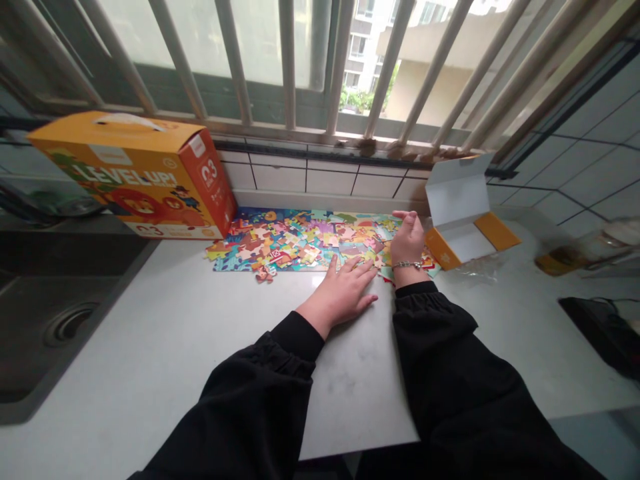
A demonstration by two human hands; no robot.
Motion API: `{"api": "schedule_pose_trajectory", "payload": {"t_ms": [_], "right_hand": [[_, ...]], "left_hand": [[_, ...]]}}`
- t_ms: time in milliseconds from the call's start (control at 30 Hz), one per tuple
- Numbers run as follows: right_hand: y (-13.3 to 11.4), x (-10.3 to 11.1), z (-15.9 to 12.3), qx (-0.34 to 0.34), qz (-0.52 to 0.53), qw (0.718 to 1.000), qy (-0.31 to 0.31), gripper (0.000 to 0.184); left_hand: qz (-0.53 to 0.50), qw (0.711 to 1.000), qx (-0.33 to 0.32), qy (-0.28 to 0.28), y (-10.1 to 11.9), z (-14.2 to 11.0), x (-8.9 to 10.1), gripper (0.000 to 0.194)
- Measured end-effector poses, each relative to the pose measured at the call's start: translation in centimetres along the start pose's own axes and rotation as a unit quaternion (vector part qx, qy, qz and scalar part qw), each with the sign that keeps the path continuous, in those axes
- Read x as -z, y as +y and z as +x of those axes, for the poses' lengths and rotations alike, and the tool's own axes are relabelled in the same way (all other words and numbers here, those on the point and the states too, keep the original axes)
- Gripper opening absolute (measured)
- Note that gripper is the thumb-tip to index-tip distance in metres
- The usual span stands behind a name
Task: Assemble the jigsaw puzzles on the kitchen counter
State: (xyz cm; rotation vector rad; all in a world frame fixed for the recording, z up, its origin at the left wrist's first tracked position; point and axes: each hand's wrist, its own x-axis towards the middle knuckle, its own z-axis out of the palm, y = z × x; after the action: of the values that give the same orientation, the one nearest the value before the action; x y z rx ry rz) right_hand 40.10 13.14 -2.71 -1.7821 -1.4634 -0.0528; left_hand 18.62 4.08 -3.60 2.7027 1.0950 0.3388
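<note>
A heap of colourful jigsaw puzzle pieces (pixel 295 241) lies on bright illustrated sheets (pixel 320 216) along the back of the counter. My left hand (pixel 345 291) rests flat at the front edge of the heap, its fingers spread and the fingertips touching the pieces. Over the right end of the heap is my right hand (pixel 407 241), wearing a bracelet, its fingers curled in. What those curled fingers hold, if anything, is hidden. One piece (pixel 265 273) hangs over the sheets' front edge.
A large orange "LEVEL UP!" box (pixel 150 187) stands at the back left beside a dark sink (pixel 30 280). To the right, a small orange box (pixel 467 240) lies with its lid up, near clear plastic wrap (pixel 477 268). Window bars (pixel 287 67) rise behind the counter.
</note>
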Motion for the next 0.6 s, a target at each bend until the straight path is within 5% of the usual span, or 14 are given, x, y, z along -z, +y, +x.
{"api": "schedule_pose_trajectory", "payload": {"t_ms": [133, 333, 600], "right_hand": [[0.7, 1.5, -2.4, 0.04, -0.048, 0.997, -0.054, 0.06], [0.7, 2.3, -7.7, 0.044, -0.192, 0.94, -0.28, 0.07], [1.9, 4.2, -7.9, -0.093, -0.236, 0.93, -0.266, 0.078]], "left_hand": [[-0.005, 1.0, 0.011, 0.0, 0.2, 0.4, -0.5, 0.067], [-0.002, 0.998, 0.055, 0.005, 0.4, 1.1, -0.5, 0.061], [-0.014, 1.0, 0.022, -0.01, 0.0, 1.1, -0.6, 0.057]]}}
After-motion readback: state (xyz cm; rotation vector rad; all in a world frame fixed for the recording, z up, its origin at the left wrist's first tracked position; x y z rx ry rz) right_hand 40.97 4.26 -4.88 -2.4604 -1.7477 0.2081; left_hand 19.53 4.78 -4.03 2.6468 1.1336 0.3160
